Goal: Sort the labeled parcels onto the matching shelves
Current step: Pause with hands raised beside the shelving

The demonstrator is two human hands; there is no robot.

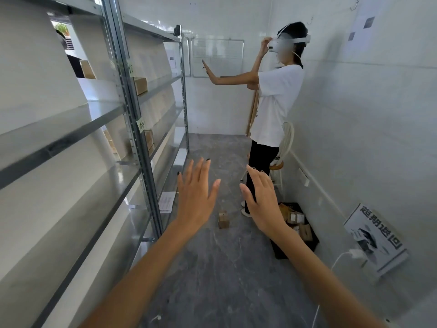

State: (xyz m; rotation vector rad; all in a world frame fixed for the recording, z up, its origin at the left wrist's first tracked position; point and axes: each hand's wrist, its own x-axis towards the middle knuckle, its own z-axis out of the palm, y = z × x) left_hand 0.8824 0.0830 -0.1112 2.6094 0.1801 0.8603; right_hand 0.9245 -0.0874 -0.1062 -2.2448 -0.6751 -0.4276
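Spanning the lower centre of the frame, two outstretched arms end in the left hand and right hand, both flat, fingers straight and spread, holding nothing. Beyond and between them, a small cardboard parcel stands on the grey floor. A black crate with more parcels sits right of centre, beside the wall. Metal shelves fill the left; a brown box rests on one upper tier. A second person in a headset stands at upper right.
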